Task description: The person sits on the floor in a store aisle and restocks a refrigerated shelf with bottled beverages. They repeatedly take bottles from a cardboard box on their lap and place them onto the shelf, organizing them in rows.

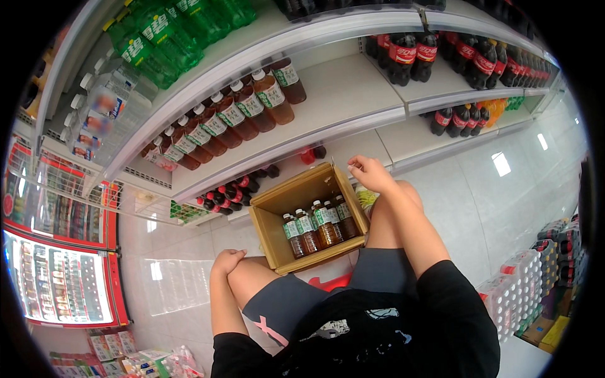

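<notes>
An open cardboard box point(265, 220) stands between my knees with several bottles of brown tea point(324, 228) upright in it, white-capped and green-and-white labelled. My right hand point(370, 173) is raised above my right knee, just beyond the box's right rim. Its fingers are loosely bent and apart, with nothing visible in them. On my left knee rests my left hand point(228, 260), left of the box, its fingers curled in and nothing seen in them. A row of similar tea bottles point(230, 114) fills the left part of the shelf in front.
Bottles of dark cola with red labels point(403, 55) stand on the right shelves; green bottles point(165, 38) are on the upper left shelf. A lit red-framed drinks fridge point(60, 277) is at far left. Shrink-wrapped bottle packs point(513, 293) are stacked on the right. White shelf edges point(302, 150) run across the front.
</notes>
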`<state>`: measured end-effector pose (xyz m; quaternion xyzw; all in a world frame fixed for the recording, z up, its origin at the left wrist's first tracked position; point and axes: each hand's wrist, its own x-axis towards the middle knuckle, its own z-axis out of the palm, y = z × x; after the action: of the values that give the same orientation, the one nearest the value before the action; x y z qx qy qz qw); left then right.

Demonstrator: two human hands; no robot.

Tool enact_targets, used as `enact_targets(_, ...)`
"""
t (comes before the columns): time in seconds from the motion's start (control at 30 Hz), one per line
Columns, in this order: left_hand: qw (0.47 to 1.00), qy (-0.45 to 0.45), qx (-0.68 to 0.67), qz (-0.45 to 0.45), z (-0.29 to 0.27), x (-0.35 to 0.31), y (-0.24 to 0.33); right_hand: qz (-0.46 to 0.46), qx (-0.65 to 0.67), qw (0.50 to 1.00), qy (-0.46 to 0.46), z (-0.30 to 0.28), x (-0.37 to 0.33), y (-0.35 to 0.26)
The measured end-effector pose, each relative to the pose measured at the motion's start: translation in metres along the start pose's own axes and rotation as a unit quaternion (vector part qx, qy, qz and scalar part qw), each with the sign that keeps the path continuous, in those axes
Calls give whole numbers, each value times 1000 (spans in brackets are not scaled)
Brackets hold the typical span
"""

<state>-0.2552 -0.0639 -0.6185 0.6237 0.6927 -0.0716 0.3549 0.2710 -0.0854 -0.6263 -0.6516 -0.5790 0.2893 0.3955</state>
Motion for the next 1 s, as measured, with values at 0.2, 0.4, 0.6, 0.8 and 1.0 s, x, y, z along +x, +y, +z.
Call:
enact_targets(0.2,1000,6,1,11,1,1,1,0,-10,1000,-15,-1,-1,-5)
enact_targets(0.4,1000,8,-3,7,1,1,2,0,-6,1000,-14,1,-2,-2)
enact_targets(0.6,1000,12,-3,7,2,1,1,-2,-10,1000,-27,1,-1,-1)
enact_targets(0.8,1000,12,-4,0,2,2,1,2,-7,999,-36,0,-1,-3)
enact_targets(1.0,1000,14,-11,0,2,3,-1,4,-5,999,-37,-2,-1,-9)
